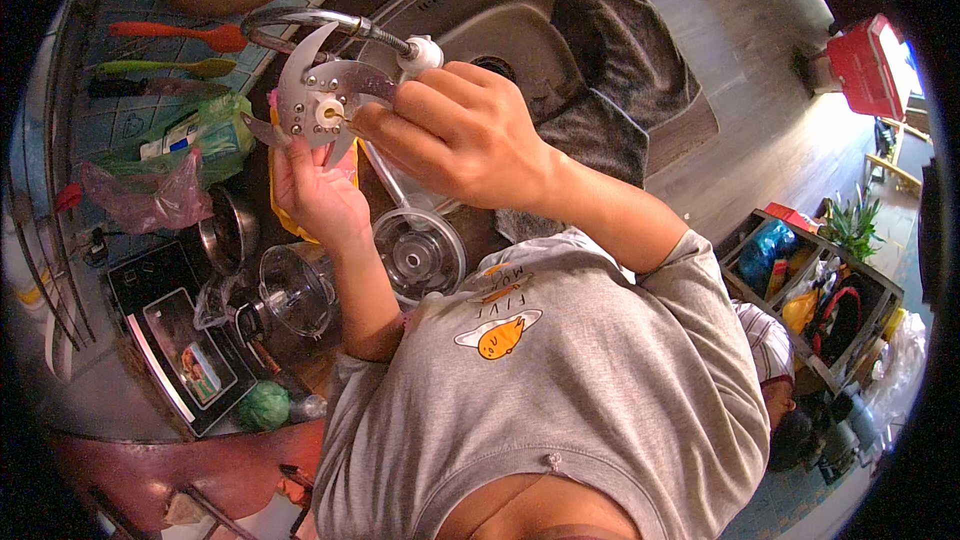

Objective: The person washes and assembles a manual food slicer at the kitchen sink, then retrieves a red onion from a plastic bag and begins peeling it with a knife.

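Note:
My left hand (319,195) grips the lower edge of a metal blade disc (304,101) that has several curved blades, rivets and a white hub. My right hand (472,135) is closed beside it, fingertips at the hub, pinching a thin stick-like thing (346,118) whose tip touches the hub; its kind cannot be told. Behind the disc curves a chrome faucet (360,26) with a white spout head. Below my hands lies a round clear plastic lid or bowl (416,251), and left of it a clear bowl (296,289). A yellow and pink package (281,214) is partly hidden behind my left hand.
A steel sink (480,22) lies ahead, with a dark grey towel (622,52) over its right rim. An orange spatula (180,34), a green spoon (165,67) and plastic bags (150,195) are at the left. A stove (187,345) stands lower left. A person (765,349) is beside a shelf (847,262).

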A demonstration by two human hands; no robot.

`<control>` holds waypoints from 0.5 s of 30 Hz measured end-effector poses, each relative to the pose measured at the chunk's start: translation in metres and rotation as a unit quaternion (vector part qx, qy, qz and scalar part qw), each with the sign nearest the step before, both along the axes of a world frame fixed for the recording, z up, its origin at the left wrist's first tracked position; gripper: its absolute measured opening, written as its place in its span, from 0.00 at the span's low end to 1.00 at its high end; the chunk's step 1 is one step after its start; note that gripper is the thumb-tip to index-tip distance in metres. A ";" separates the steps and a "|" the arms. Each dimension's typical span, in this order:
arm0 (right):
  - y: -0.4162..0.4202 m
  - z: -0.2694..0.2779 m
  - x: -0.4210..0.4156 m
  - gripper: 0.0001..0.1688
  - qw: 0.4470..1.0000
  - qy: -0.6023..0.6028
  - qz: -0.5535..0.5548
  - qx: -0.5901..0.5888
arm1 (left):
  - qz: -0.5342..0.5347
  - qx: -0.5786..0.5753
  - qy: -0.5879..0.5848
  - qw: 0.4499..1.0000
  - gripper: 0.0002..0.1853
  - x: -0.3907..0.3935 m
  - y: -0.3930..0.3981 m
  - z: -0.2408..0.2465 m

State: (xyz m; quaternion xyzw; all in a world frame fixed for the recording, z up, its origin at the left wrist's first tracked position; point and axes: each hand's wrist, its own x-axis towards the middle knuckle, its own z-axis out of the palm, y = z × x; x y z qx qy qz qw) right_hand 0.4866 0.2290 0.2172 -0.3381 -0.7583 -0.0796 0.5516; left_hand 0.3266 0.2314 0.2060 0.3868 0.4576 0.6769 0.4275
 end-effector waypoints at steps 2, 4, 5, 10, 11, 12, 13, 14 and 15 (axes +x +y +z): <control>-0.003 0.006 0.000 0.12 0.999 -0.025 0.000 -0.032 | -0.012 -0.004 -0.019 1.000 0.19 0.002 0.000 0.001; -0.004 0.009 -0.001 0.15 0.999 -0.026 0.004 -0.039 | -0.007 -0.011 -0.013 1.000 0.20 0.002 -0.001 0.001; -0.004 0.011 -0.002 0.16 0.999 -0.027 0.007 -0.043 | -0.005 -0.014 -0.010 1.000 0.20 0.002 -0.001 0.001; -0.013 0.021 -0.005 0.16 0.997 -0.030 -0.013 -0.073 | -0.008 -0.015 0.009 1.000 0.19 0.005 -0.002 0.004; -0.014 0.022 -0.006 0.15 0.997 -0.032 -0.016 -0.074 | 0.002 -0.015 0.026 1.000 0.19 0.004 -0.002 0.003; -0.016 0.023 -0.006 0.15 0.997 -0.033 -0.019 -0.071 | 0.002 -0.007 0.056 0.998 0.17 0.002 -0.003 0.002; -0.016 0.023 -0.008 0.15 0.997 -0.035 -0.022 -0.069 | 0.001 0.001 0.087 0.996 0.16 -0.001 -0.004 0.000; -0.017 0.023 -0.008 0.15 0.997 -0.036 -0.024 -0.067 | 0.003 0.005 0.100 0.995 0.16 -0.002 -0.004 -0.002; -0.017 0.023 -0.009 0.15 0.997 -0.039 -0.029 -0.068 | 0.007 0.009 0.114 0.993 0.15 -0.004 -0.005 -0.004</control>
